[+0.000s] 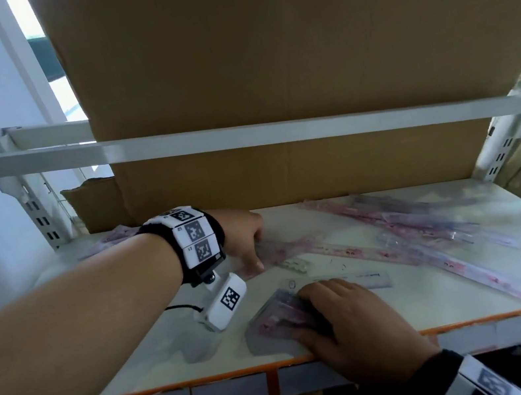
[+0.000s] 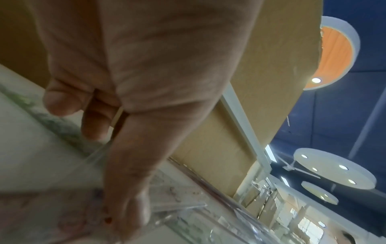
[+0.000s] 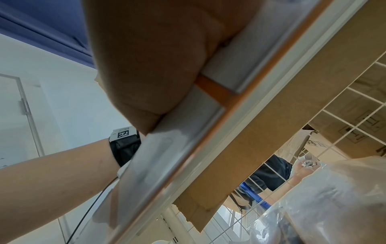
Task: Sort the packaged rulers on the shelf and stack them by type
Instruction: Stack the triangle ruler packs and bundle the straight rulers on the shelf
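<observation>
Both hands visible only head view: left hand [image 1: 245, 235], right hand [image 1: 350, 317].

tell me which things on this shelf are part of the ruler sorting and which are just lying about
Part of the job:
- small pink stack under the right hand
- pink packet at the left hand
- long pink rulers scattered on the shelf
- clear ruler

Just lying about:
- cardboard sheet
- white clip
</observation>
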Demonstrator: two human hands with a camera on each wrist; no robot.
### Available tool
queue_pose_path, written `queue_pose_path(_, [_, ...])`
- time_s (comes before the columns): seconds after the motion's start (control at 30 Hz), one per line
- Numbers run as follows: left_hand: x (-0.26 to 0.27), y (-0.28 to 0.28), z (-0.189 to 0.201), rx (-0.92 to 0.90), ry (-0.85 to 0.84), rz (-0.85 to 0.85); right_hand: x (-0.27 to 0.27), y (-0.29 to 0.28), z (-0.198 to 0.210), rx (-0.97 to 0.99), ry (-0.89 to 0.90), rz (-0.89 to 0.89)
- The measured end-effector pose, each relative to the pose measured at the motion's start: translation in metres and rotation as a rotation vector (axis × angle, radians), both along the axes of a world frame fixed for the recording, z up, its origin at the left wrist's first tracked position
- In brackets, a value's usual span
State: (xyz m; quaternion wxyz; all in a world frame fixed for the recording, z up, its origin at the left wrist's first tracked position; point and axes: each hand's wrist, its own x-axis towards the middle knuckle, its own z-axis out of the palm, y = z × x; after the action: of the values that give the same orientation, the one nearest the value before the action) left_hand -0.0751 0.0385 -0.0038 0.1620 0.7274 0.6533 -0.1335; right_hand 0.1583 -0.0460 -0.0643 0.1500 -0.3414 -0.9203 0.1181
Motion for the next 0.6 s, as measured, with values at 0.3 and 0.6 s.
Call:
queue_pose_path(0.3, [-0.016, -0.009, 0.021, 0.278, -0.603, 0.267, 0.001, 0.002, -0.003, -0.012, 0.018, 0.002])
queue_pose_path(0.6, [0.003, -0.086, 0.033, 0.271, -0.588, 0.046, 0.000, -0.004, -0.003, 0.061, 0.089, -0.016])
